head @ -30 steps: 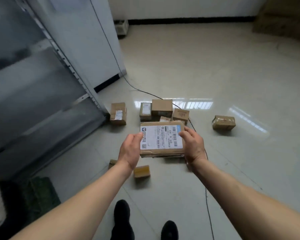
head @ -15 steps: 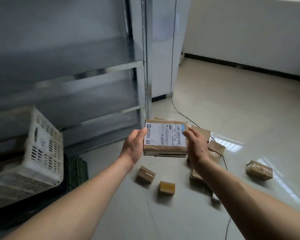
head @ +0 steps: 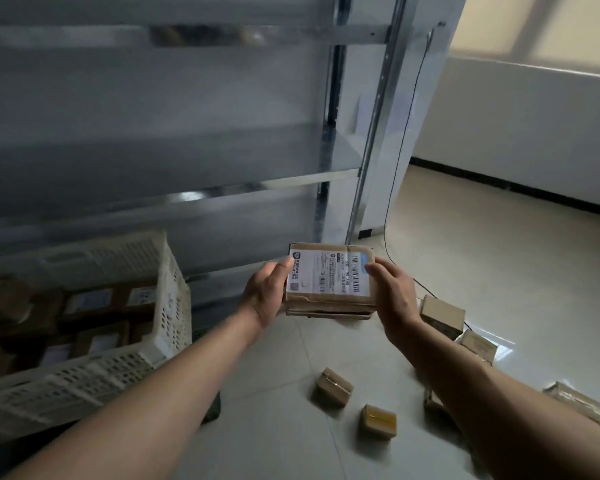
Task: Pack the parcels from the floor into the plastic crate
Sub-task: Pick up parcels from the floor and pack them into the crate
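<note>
Now, step: carrying labelled parcel toward plastic crate, lower left.
Hands: left hand and right hand clamp its sides.
Next: likely lowering it into a free gap.

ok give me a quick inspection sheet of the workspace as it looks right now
surface: pale glossy tile floor, with glare.
job's things: labelled parcel held in the air; white plastic crate at left, already holding parcels; several small parcels on the floor.
clutter: nothing seen.
grips: left hand and right hand hold the labelled parcel by opposite sides.
cables: black cable runs down the wall onto the floor.
surroundings: metal shelving, white wall.
</note>
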